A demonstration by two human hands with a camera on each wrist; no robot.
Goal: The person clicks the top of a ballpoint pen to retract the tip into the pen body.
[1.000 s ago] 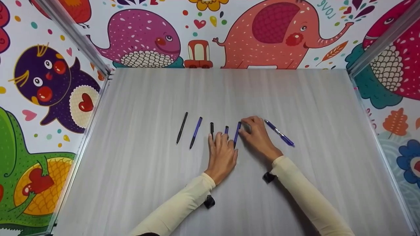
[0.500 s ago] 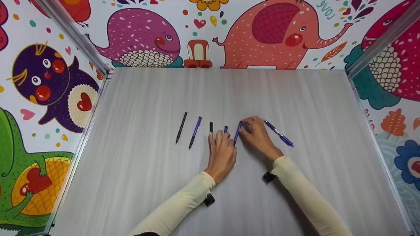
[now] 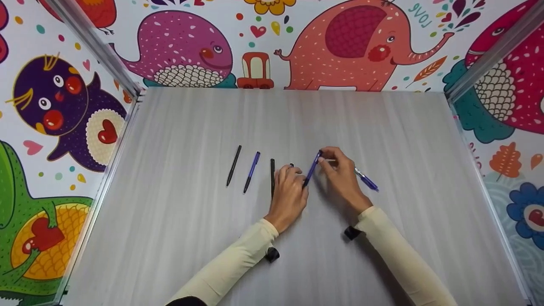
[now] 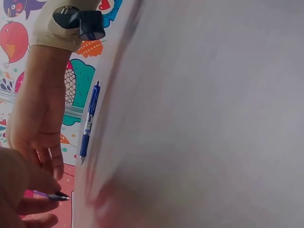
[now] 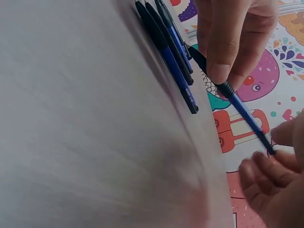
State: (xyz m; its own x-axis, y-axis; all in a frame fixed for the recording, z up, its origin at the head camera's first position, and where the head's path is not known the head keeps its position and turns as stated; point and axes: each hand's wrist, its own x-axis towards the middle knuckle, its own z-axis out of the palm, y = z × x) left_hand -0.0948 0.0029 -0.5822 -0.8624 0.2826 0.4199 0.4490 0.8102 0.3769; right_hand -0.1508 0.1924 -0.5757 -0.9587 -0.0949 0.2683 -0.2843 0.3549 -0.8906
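Observation:
A blue pen with a black grip (image 3: pixel 313 167) is held slanted between the two hands. The left hand (image 3: pixel 289 197) pinches it near the writing tip; in the right wrist view that thumb (image 5: pixel 219 73) presses on the black grip. At the other end, the right hand (image 3: pixel 343 178) has its thumb and fingertips around the pen's end. In the left wrist view the black pen tip (image 4: pixel 59 196) pokes out from the left fingers. Beside the left hand lies a black pen (image 3: pixel 272 176), and another pen's end (image 3: pixel 291 165) shows past its fingers, the rest hidden.
To the left on the grey table (image 3: pixel 191 212) lie a black pen (image 3: pixel 233 165) and a blue pen (image 3: pixel 251 172). A blue and white pen (image 3: pixel 367 180) lies right of the right hand, partly covered by it. Printed panels (image 3: pixel 187 46) in metal frames enclose the table.
The right hand has moved up and to the right, and the pen's far end has swung with it. The left fingers have drawn in, uncovering more of the black pen beside them.

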